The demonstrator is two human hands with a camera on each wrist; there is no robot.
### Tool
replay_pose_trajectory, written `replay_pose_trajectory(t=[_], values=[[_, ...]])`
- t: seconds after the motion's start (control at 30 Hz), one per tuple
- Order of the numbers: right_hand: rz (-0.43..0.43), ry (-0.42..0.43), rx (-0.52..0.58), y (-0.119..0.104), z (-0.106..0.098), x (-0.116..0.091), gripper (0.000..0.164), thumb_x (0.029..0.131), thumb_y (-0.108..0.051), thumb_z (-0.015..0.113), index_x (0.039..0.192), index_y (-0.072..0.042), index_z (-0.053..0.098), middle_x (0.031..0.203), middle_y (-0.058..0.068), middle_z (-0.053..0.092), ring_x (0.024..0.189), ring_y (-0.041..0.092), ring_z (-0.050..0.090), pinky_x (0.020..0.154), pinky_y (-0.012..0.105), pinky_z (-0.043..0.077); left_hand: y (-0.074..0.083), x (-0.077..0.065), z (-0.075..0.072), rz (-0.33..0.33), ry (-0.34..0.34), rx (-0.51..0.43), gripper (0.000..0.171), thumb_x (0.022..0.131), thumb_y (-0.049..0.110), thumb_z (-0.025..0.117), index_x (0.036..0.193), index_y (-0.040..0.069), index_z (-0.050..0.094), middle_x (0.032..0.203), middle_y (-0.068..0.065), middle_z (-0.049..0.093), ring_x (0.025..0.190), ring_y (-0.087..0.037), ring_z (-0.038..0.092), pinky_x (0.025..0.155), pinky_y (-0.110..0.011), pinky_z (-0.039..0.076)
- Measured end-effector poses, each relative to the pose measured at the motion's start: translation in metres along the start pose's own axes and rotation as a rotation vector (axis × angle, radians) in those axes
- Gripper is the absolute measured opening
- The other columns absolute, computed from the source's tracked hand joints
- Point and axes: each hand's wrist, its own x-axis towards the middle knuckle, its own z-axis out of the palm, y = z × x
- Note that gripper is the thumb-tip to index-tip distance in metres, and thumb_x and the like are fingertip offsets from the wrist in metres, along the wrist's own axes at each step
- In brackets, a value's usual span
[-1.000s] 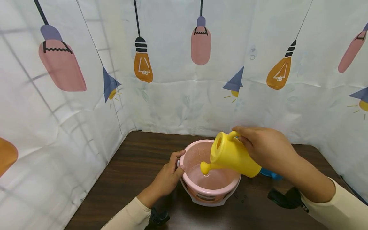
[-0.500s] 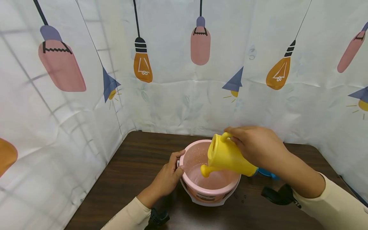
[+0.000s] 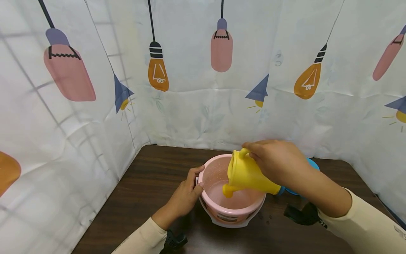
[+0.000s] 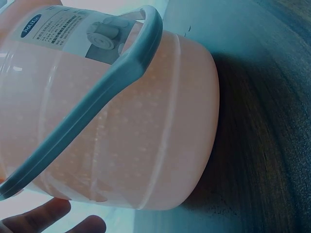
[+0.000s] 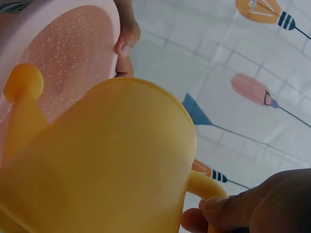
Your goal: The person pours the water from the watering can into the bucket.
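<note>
A pink bucket (image 3: 233, 211) with a pale swing handle stands upright on the table. My left hand (image 3: 184, 197) grips its left rim; in the left wrist view only a few fingertips (image 4: 90, 225) show beside the bucket's wall (image 4: 126, 145). Over the bucket's opening, a yellow watering can (image 3: 250, 176) is tilted with its spout head (image 3: 227, 190) pointing down inside the rim. My right hand (image 3: 279, 160) holds the can by its looped handle (image 5: 206, 184), thumb and fingers closed around it. The can's body hides part of the bucket's interior.
A blue item (image 3: 312, 163) sits on the dark wooden table (image 3: 158, 183), mostly hidden behind my right hand and forearm. Small wet drops (image 3: 268, 220) lie right of the bucket. A printed white curtain (image 3: 190, 106) closes off the back and left.
My right hand has moved left with the watering can, whose spout head sits slightly lower. Water visible under the spout earlier is not seen now. My left hand and the bucket have stayed still.
</note>
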Motion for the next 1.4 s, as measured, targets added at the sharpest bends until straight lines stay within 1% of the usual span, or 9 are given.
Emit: replay_pose_trajectory(t=[0.17, 0.43, 0.63, 0.77, 0.9, 1.07, 1.13, 1.3, 1.4], values=[[-0.017, 0.009, -0.011, 0.000, 0.001, 0.000, 0.026, 0.091, -0.009, 0.075, 0.116, -0.014, 0.077, 0.101, -0.001, 0.077, 0.087, 0.022, 0.072, 0.069, 0.046, 0.057, 0.000, 0.000, 0.001, 0.000, -0.001, 0.007, 0.051, 0.103, 0.030, 0.045, 0.151, 0.016, 0.035, 0.144, -0.018, 0.055, 0.119, -0.025, 0.061, 0.096, -0.051, 0.049], [-0.017, 0.024, 0.015, 0.002, 0.000, -0.002, 0.024, 0.093, -0.007, 0.072, 0.115, -0.014, 0.077, 0.099, -0.003, 0.076, 0.085, 0.023, 0.072, 0.070, 0.047, 0.057, 0.001, 0.000, 0.000, -0.014, -0.002, -0.003, 0.052, 0.102, 0.029, 0.047, 0.151, 0.016, 0.035, 0.143, -0.017, 0.057, 0.118, -0.023, 0.061, 0.097, -0.050, 0.048], [0.036, -0.026, 0.076, 0.010, -0.010, -0.010, 0.030, 0.094, -0.007, 0.072, 0.123, -0.012, 0.075, 0.112, 0.001, 0.075, 0.099, 0.026, 0.071, 0.080, 0.050, 0.056, 0.002, 0.001, 0.000, -0.020, -0.006, -0.001, 0.052, 0.101, 0.028, 0.048, 0.151, 0.016, 0.035, 0.143, -0.016, 0.057, 0.118, -0.022, 0.061, 0.096, -0.050, 0.049], [0.063, -0.041, 0.129, 0.017, -0.013, -0.016, 0.032, 0.096, -0.007, 0.070, 0.127, -0.013, 0.073, 0.118, 0.003, 0.074, 0.101, 0.028, 0.070, 0.083, 0.052, 0.055, 0.002, 0.001, -0.001, -0.024, -0.009, 0.001, 0.052, 0.101, 0.028, 0.047, 0.150, 0.015, 0.035, 0.148, -0.017, 0.052, 0.122, -0.024, 0.059, 0.098, -0.052, 0.048], [0.071, -0.025, 0.153, 0.026, -0.015, -0.023, 0.034, 0.095, -0.006, 0.071, 0.128, -0.012, 0.072, 0.119, 0.005, 0.073, 0.097, 0.027, 0.071, 0.080, 0.050, 0.056, 0.002, 0.001, -0.001, -0.032, -0.015, 0.006, 0.053, 0.101, 0.030, 0.047, 0.150, 0.016, 0.034, 0.149, -0.016, 0.051, 0.122, -0.024, 0.059, 0.099, -0.052, 0.048], [0.071, 0.005, 0.153, 0.037, -0.016, -0.034, 0.038, 0.093, -0.004, 0.073, 0.131, -0.009, 0.071, 0.120, 0.008, 0.073, 0.094, 0.026, 0.072, 0.076, 0.048, 0.057, 0.001, 0.001, -0.001, -0.011, -0.005, 0.002, 0.052, 0.102, 0.033, 0.046, 0.150, 0.016, 0.035, 0.151, -0.015, 0.050, 0.121, -0.026, 0.061, 0.098, -0.052, 0.048], [0.069, 0.023, 0.146, 0.042, -0.017, -0.039, 0.040, 0.093, -0.004, 0.073, 0.132, -0.011, 0.071, 0.119, 0.007, 0.073, 0.089, 0.022, 0.071, 0.073, 0.045, 0.058, 0.001, 0.000, -0.001, -0.004, 0.001, 0.001, 0.052, 0.102, 0.033, 0.045, 0.150, 0.016, 0.035, 0.150, -0.015, 0.051, 0.120, -0.026, 0.061, 0.097, -0.053, 0.049], [0.087, 0.057, 0.140, 0.055, -0.018, -0.054, 0.045, 0.091, -0.005, 0.076, 0.133, -0.022, 0.070, 0.108, 0.000, 0.075, 0.077, 0.013, 0.067, 0.063, 0.036, 0.053, 0.000, 0.000, -0.001, -0.004, -0.004, 0.000, 0.052, 0.103, 0.032, 0.046, 0.151, 0.017, 0.035, 0.148, -0.014, 0.053, 0.119, -0.023, 0.061, 0.097, -0.051, 0.049], [0.119, 0.064, 0.143, 0.063, -0.017, -0.064, 0.045, 0.090, -0.004, 0.076, 0.132, -0.019, 0.070, 0.101, -0.002, 0.075, 0.077, 0.013, 0.069, 0.060, 0.032, 0.052, 0.000, 0.000, -0.002, -0.001, -0.012, -0.006, 0.052, 0.103, 0.031, 0.046, 0.152, 0.018, 0.034, 0.150, -0.013, 0.051, 0.119, -0.023, 0.061, 0.097, -0.050, 0.049]])
